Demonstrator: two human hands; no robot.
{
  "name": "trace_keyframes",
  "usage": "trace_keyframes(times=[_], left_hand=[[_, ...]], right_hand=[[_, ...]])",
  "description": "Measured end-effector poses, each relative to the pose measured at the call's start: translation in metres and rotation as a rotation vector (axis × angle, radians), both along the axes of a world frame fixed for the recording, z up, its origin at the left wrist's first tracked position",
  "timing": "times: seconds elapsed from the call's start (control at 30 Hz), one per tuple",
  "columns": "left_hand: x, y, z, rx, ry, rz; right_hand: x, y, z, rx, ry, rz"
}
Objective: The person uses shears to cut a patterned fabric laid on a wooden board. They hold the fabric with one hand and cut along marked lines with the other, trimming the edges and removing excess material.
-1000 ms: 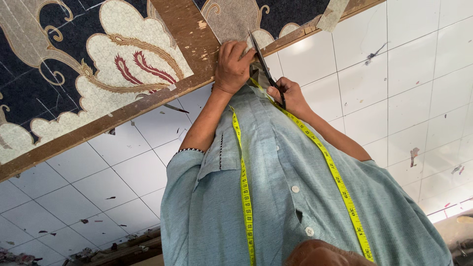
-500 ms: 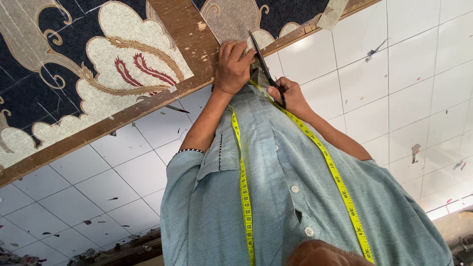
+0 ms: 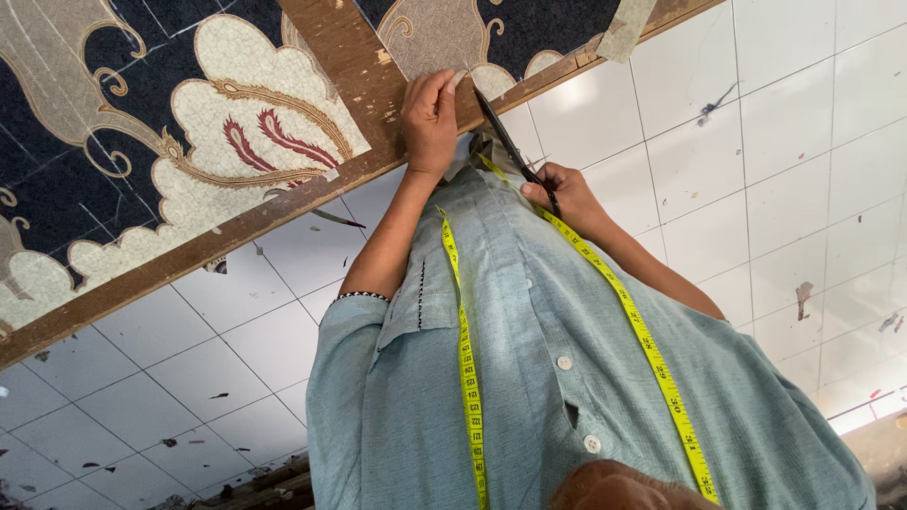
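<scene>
Scissors [image 3: 510,151] partly hidden inside right hand [image 3: 557,194], left hand [image 3: 430,118] pressing cloth [image 3: 430,38].

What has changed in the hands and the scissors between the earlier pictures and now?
Nothing has visibly changed, apart from a slight shift of the camera view. The left hand still presses on the patterned fabric at the wooden table edge. The right hand still holds the scissors with the blades at the cloth. The yellow tape measure hangs over the shirt as before.

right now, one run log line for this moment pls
left hand: pressing patterned fabric flat on wooden table | right hand: holding scissors, blades at fabric edge | measuring tape: draped around neck
</scene>
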State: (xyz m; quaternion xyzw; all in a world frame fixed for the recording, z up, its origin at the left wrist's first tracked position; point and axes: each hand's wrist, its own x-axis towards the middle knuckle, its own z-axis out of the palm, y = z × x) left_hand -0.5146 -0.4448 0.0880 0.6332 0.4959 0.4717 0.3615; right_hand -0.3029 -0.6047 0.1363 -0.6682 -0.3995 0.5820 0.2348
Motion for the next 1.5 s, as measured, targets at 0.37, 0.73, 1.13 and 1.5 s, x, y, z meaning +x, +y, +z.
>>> trace_keyframes(times=[0.37, 0.73, 1.13, 1.5], left_hand=[[-0.004, 0.008, 0.0, -0.081, 0.029, -0.221], [-0.094, -0.012, 0.031, 0.143, 0.439, -0.045], [-0.148, -0.008, 0.033, 0.019, 0.616, 0.085], [-0.263, -0.018, 0.027, 0.078, 0.375, 0.013]], right_hand=[[0.011, 0.008, 0.016, 0.06, 0.23, -0.249], [-0.004, 0.091, 0.04, 0.037, 0.205, -0.022], [-0.053, 0.163, 0.048, 0.032, 0.274, 0.175], [-0.171, 0.129, 0.035, -0.025, 0.282, 0.112]])
